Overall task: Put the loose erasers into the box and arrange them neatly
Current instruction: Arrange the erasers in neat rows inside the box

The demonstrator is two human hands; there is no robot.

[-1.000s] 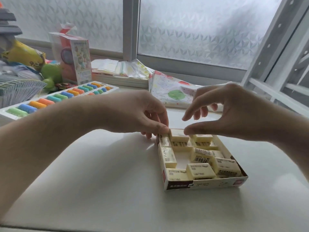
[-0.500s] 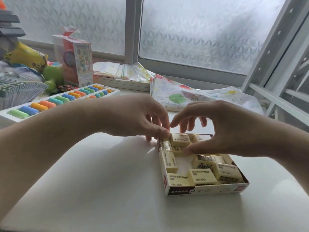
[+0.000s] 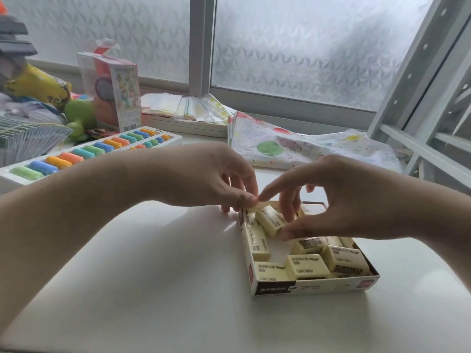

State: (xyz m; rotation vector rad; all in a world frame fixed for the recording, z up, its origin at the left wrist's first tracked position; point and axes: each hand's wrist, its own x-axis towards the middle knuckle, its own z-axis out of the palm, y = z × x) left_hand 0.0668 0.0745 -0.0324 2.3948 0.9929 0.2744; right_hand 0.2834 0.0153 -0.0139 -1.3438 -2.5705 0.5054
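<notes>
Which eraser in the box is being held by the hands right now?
The tilted eraser at the box's far left corner, pinched by the right hand; the others lie untouched.

On my white table [image 3: 153,289], along its far left edge, I see a long white tray [image 3: 15,178] holding rows of short coloured sticks [image 3: 68,157] in green, blue, orange and teal. Behind the tray stands a tall printed carton [image 3: 122,98] with a barcode near its base. Left of the carton sit a green plastic toy [image 3: 79,114] and a yellow packet [image 3: 35,85]. At the left edge lies a fanned stack of cards [image 3: 28,138]. Along the far edge, under the frosted window [image 3: 305,47], rests a flat pile of papers [image 3: 183,108]. Beside it, toward the far right, lies a crumpled white bag with coloured dots [image 3: 305,149]. A pale metal rack [image 3: 420,98] leans at the right edge.
</notes>
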